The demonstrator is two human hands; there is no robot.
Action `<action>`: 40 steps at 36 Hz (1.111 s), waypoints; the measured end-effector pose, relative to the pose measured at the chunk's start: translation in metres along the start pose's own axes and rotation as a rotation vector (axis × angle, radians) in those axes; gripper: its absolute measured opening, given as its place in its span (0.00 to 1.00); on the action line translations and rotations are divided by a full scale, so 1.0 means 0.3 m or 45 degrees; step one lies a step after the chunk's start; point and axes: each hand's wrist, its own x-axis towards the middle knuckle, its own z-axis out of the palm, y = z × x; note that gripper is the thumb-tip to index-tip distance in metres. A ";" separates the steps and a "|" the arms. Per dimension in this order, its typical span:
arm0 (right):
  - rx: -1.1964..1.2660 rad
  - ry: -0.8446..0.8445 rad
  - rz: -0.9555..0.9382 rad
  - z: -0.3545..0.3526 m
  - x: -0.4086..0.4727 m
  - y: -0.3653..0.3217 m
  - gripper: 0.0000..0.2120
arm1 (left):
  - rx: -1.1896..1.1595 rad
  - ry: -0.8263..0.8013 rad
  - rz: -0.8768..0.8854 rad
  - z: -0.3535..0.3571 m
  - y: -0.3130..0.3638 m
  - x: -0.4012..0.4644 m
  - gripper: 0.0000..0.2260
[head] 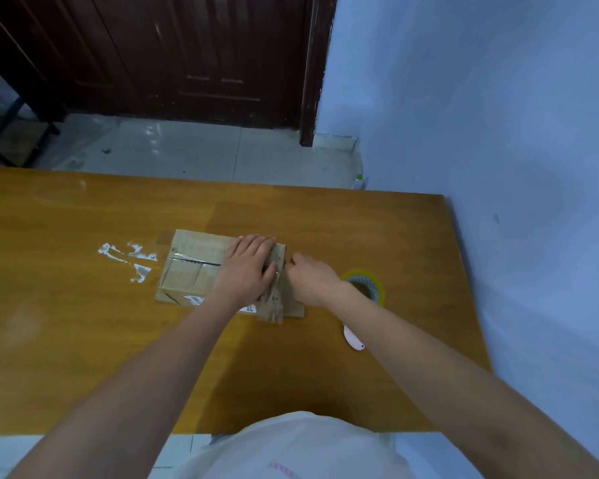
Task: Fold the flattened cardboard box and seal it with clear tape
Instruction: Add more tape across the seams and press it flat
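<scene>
The brown cardboard box (201, 267), glossy with tape, sits mid-tabletop (83, 305). Left hand (248, 267) presses flat on its top, fingers straight; right hand (312, 276) touches its right side, grip unclear.

A wooden table (83, 305) is carrying a cardboard box (194, 271) near its middle. Just right of the box a tape roll (367, 283) is lying flat, and nearer the person from it is lying a small pink object (352, 338), possibly a cutter. Left of the box, white scraps (128, 255) are sticking to the wood.
</scene>
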 end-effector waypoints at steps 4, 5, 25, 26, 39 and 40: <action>0.096 0.196 0.014 0.035 -0.059 0.006 0.14 | -0.027 -0.016 0.008 0.002 -0.010 0.002 0.31; 0.173 0.278 0.011 0.052 -0.070 0.006 0.14 | -0.039 -0.018 0.011 0.001 -0.014 0.002 0.31; 0.252 0.909 -0.166 0.231 -0.060 -0.104 0.14 | -0.294 0.056 0.010 -0.004 -0.025 0.012 0.20; 0.247 0.929 -0.155 0.235 -0.056 -0.105 0.13 | -0.284 0.058 0.014 -0.006 -0.025 0.011 0.20; 0.005 1.095 -0.199 0.260 -0.015 -0.083 0.12 | -0.276 0.036 0.035 -0.002 -0.029 0.018 0.21; -0.007 1.116 -0.196 0.259 -0.016 -0.086 0.12 | -0.283 0.037 0.030 -0.002 -0.029 0.019 0.21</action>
